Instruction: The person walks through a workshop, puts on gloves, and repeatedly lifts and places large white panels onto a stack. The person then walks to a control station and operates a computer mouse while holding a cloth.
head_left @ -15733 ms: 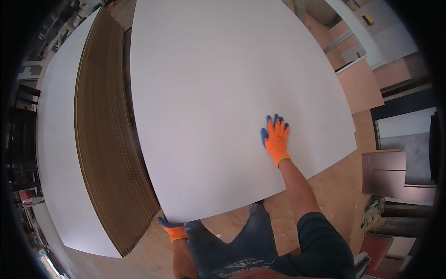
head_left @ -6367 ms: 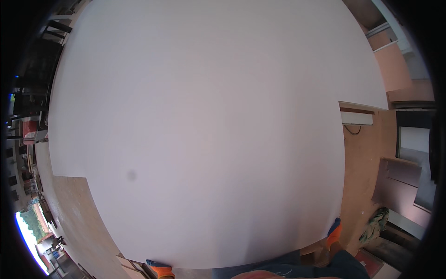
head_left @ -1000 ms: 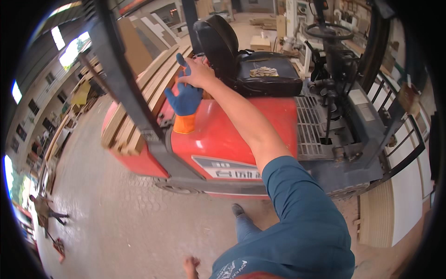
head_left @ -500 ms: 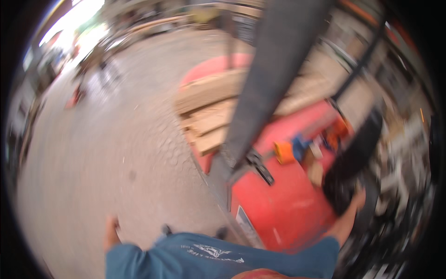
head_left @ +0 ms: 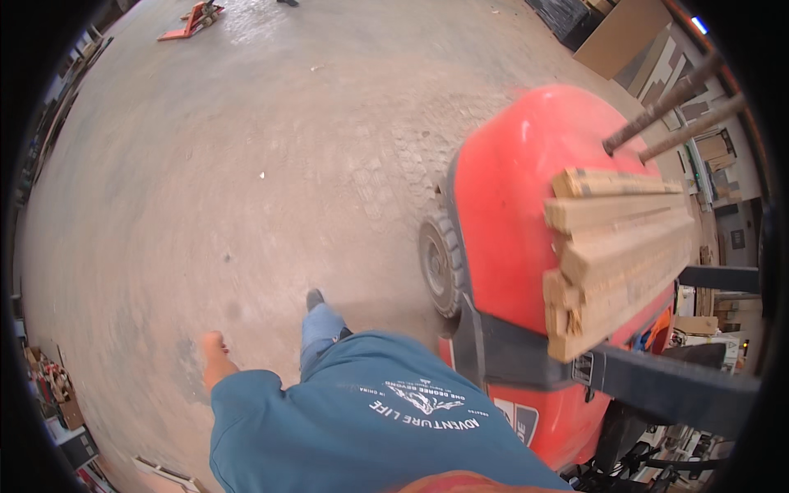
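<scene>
While its red shell swells into a smooth, rounded end, the forklift (head_left: pixel 526 172) carries a stack of planks (head_left: pixel 620 246) across its top. They are pale, raw wood, squared along their lengths, and their cut ends stand unevenly stepped toward the floor (head_left: pixel 230 181) on the forklift's left side. Dark, flat-sided pillars (head_left: pixel 670 386) frame the forklift just beside the stack, and past the planks' other side two round, rusty-brown bars (head_left: pixel 667 107) rise from its top. Between the planks and the nearer pillar shows a scrap of orange glove (head_left: pixel 655 330), partly hidden.

Low on the forklift's left side sits a black, deeply treaded wheel (head_left: pixel 440 263), with patterned prints pressed into the dust near it. Left of the forklift hangs the bare left hand (head_left: pixel 216 349), well apart from it over the floor; nothing shows in its fingers, though how far they are bent I cannot tell. The right hand is out of view, so its fingers cannot be told. Between the left hand and the forklift come a soft teal shirt (head_left: pixel 370 427) and one jeans leg (head_left: pixel 320 327).

Dull, scuffed concrete gives wide room to the forklift's left, reaching out to a red pallet jack (head_left: pixel 194 21). Beyond its rounded end leans a flat brown board (head_left: pixel 622 37).
</scene>
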Motion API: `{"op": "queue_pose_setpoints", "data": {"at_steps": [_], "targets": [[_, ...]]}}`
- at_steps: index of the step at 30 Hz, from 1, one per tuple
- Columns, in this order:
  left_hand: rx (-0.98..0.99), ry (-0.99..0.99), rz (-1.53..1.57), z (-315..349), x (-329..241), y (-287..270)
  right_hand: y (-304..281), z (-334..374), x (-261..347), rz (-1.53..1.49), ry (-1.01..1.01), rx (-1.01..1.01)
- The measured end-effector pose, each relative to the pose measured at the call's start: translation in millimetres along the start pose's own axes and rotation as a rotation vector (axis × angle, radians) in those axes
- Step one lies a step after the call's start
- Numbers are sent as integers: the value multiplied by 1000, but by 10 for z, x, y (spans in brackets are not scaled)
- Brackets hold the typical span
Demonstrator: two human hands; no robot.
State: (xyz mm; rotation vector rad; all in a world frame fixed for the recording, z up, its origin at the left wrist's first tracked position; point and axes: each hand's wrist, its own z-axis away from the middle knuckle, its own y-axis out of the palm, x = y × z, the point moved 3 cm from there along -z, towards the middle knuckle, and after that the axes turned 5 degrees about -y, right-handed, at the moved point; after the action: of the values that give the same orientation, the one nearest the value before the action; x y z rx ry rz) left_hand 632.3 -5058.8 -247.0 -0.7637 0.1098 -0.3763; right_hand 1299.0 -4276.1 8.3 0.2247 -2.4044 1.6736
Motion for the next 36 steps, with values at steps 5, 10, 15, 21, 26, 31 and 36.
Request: {"op": "queue_pose_setpoints", "data": {"at_steps": [5, 10, 15, 21, 26, 31, 36], "targets": [[236, 599, -167, 659, -3062, 1009, 1330, 1146, 2581, -212, -103, 926], [446, 1274, -40, 2970, -6607, 2423, 2217, 1250, 4331, -148, 31, 1425], [837, 1647, -288, 4885, -7324, 2574, 3603, 259, 7193, -170, -231, 988], [634, 1884, -241, 5710, -7839, 1608, 3851, -237, 10837, -1096, -263, 1526], [461, 1756, -90, 5446, -9568, 1329, 3855, -321, 12693, -1260, 25, 2085], [676, 1657, -72, 5884, -11368, 1649, 4090, -1112, 13723, -1520, 213, 1874], [825, 1850, -437, 7131, -12536, 1965, 4087, -2011, 14148, -1379, 218, 1306]]}}
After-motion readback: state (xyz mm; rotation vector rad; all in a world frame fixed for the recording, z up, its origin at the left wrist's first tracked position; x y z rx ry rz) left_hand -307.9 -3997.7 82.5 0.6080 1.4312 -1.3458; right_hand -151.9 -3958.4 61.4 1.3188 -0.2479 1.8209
